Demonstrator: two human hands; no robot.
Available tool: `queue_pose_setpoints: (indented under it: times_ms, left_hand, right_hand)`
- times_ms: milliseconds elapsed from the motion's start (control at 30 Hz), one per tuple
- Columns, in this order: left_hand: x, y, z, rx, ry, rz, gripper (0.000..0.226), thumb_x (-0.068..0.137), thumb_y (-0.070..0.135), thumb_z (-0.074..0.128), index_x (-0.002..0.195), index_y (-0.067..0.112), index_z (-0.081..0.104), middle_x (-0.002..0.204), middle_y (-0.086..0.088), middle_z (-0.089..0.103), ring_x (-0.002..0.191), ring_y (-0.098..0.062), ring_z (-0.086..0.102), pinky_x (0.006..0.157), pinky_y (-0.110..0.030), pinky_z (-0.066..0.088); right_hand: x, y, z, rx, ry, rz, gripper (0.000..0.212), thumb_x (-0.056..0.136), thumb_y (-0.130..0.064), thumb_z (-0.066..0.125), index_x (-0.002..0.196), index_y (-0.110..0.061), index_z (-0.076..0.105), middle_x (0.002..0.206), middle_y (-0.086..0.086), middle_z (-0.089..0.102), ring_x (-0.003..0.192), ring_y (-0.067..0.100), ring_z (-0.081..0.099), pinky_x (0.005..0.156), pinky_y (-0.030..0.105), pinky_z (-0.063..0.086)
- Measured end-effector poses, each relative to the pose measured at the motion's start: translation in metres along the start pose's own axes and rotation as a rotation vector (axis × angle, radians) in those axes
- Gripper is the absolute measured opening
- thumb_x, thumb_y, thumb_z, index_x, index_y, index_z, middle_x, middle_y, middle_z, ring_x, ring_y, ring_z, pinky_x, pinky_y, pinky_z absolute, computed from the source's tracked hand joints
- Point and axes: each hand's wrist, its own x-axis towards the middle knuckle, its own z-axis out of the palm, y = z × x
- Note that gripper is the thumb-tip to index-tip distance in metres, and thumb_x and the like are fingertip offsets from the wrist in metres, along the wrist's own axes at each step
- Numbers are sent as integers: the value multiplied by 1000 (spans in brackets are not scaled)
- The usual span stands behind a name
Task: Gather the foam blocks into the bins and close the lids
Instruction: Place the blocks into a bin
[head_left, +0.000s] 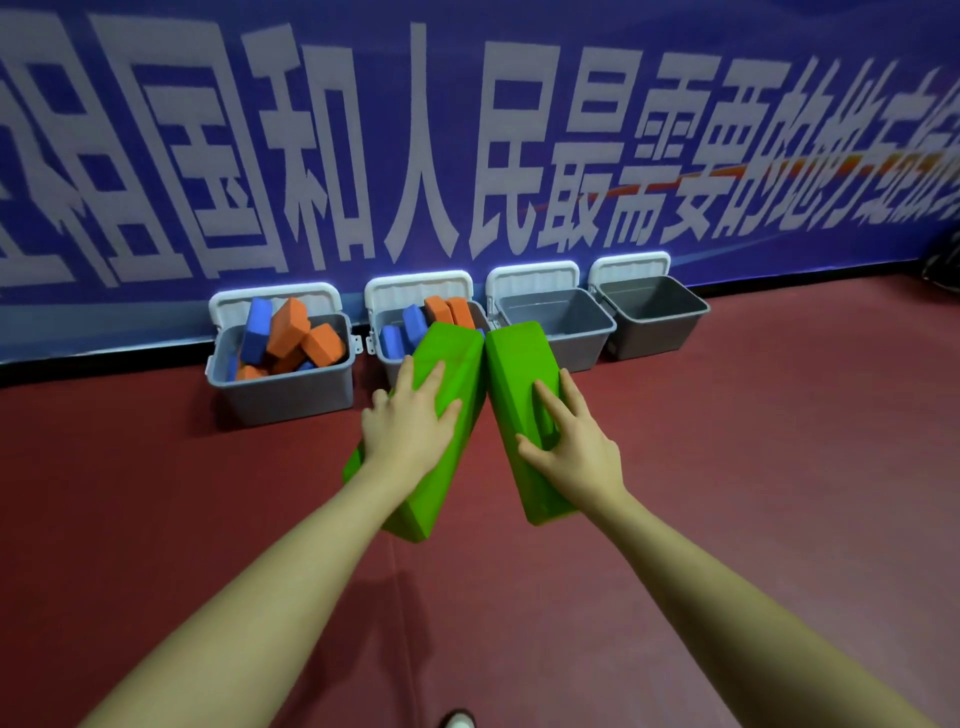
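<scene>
I see two arms reaching out over a red floor (727, 467). The left hand (410, 421) holds a big green foam block (441, 358), with the fingers spread on top and the thumb wrapped round its side. The right hand (571, 441) holds a second green block (511, 374) the same way, fingers curled over its top edge. So each grip is closed round its own block. The two blocks lean toward each other, and their far ends touch or nearly touch, just in front of the bins.

Four grey bins stand in a row on the floor against a blue banner (467, 130) with big white letters. All four white lids stand open, leaning back on the banner. The first bin (283, 395) on the left is full of orange blocks (288, 327) and blue blocks (257, 330), piled up past its rim. The second bin (382, 353) holds more orange and blue ones, and the green blocks hide part of it. The third bin (582, 338) and the fourth bin (660, 327) look bare inside.

At the bottom I see the tip of a white shoe (458, 719).
</scene>
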Motion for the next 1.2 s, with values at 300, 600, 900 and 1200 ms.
queue_pose_setpoints:
  times_ms: [300, 600, 900, 1200]
  left_hand:
    - [159, 9, 40, 19, -17, -26, 59, 97, 54, 37, 151, 38, 18, 160, -1, 10, 128, -39, 39, 96, -43, 40]
    - [332, 16, 93, 80, -47, -93, 59, 97, 54, 36, 151, 38, 18, 160, -1, 11, 127, -38, 41, 94, -42, 42]
    - [495, 20, 116, 139, -25, -215, 59, 98, 52, 37, 151, 37, 18, 160, -1, 10, 123, -39, 44, 96, -41, 41]
    - [626, -56, 138, 94, 1, -354, 59, 96, 50, 41, 150, 34, 24, 159, -3, 15, 123, -41, 44, 93, -44, 43]
  right_hand:
    - [165, 24, 35, -15, -33, -20, 71, 83, -51, 64, 146, -41, 32, 160, -15, 7, 126, 23, 49, 73, 33, 42]
    - [350, 71, 79, -3, -99, -77, 72, 83, -51, 64, 147, -40, 31, 160, -14, 9, 126, 22, 49, 74, 33, 42]
    - [532, 92, 110, 9, -211, -111, 74, 82, -50, 63, 147, -40, 29, 161, -12, 9, 123, 25, 50, 82, 37, 47]
    - [676, 62, 179, 2, -283, -183, 73, 82, -52, 63, 147, -40, 30, 161, -14, 7, 121, 22, 53, 73, 33, 49]
